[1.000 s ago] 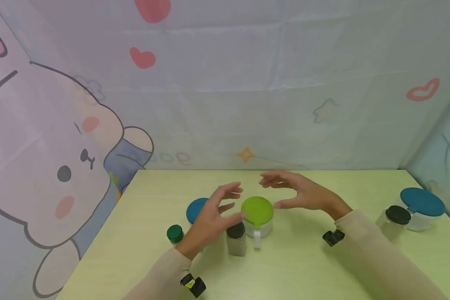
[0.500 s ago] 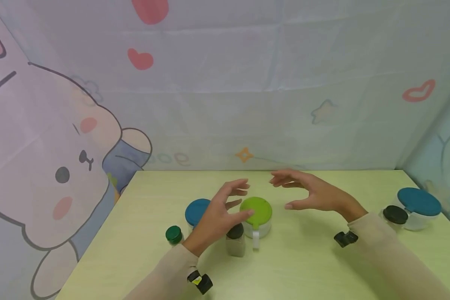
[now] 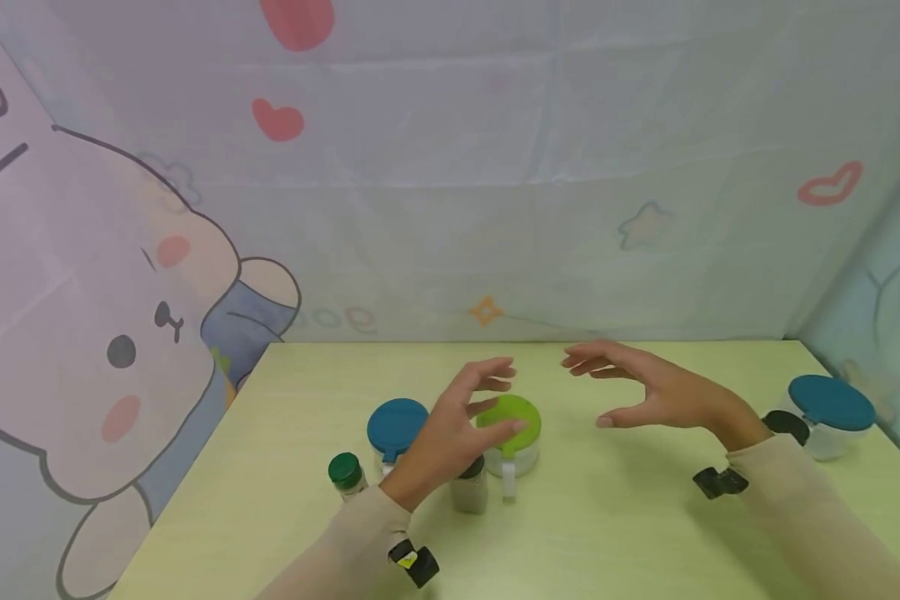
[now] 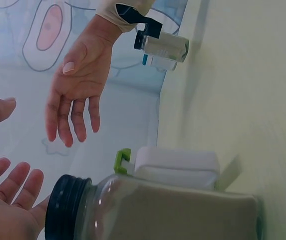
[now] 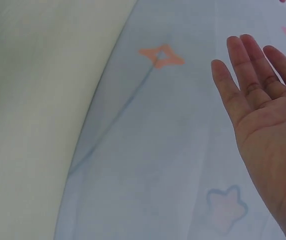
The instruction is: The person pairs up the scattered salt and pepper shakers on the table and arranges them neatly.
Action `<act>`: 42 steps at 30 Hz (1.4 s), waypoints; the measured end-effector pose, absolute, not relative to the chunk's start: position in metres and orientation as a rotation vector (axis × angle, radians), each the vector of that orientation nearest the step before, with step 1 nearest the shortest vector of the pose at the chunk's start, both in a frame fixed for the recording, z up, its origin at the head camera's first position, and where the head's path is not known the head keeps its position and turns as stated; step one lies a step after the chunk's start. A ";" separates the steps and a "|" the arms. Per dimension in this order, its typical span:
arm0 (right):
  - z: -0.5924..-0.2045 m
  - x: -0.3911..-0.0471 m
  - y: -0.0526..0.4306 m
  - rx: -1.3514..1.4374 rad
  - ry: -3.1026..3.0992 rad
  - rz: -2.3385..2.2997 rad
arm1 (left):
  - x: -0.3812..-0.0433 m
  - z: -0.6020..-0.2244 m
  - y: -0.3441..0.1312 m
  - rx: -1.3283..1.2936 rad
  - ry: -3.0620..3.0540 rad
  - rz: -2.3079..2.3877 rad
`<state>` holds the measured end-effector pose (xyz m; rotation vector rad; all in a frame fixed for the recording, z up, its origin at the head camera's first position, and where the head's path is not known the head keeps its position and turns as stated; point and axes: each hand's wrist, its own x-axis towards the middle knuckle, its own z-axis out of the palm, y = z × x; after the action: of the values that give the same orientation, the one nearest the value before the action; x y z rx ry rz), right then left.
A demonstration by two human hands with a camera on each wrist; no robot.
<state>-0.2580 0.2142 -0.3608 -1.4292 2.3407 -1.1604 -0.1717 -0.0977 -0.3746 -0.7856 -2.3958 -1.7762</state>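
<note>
My left hand [image 3: 461, 433] hovers above the middle group of containers, fingers loosely bent and holding nothing. Its thumb passes in front of the lime-green lid of a clear pot with a white handle [image 3: 508, 482]. Below the hand stands a black-capped jar of pale contents [image 3: 469, 493], its cap partly covered; the same jar fills the bottom of the left wrist view. To the right, my right hand [image 3: 656, 392] hangs over the table with relaxed fingers, thumb apart, nothing in its grasp. In the right wrist view its palm [image 5: 272, 130] shows bare.
A blue-lidded pot [image 3: 397, 427] and a green-capped bottle [image 3: 347, 473] stand left of the left hand. Another blue-lidded pot [image 3: 831, 408] and a black-capped jar [image 3: 787, 425], half hidden by the right sleeve, stand at the right. A printed cloth [image 3: 435, 208] rises behind the table.
Both hands have drifted to the right, the right one farther, away from the green-lidded pot. The left hand now covers more of that lid. The containers have kept their places.
</note>
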 end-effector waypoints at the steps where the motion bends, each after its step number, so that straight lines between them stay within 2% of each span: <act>1: -0.360 -0.257 0.216 -1.422 2.348 -1.160 | -0.172 -0.375 -0.096 -0.799 -2.392 -1.778; 20: -0.358 -0.250 0.248 -1.422 2.470 -1.091 | -0.174 -0.376 -0.064 -0.877 -2.337 -1.807; 42: -0.353 -0.232 0.302 -1.268 2.695 -1.048 | -0.173 -0.387 -0.011 -0.973 -2.332 -1.855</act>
<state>-0.2317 0.3024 -0.3529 -1.2680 2.6949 -1.0476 -0.1726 -0.0110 -0.3870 -0.9732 -2.3324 -1.8552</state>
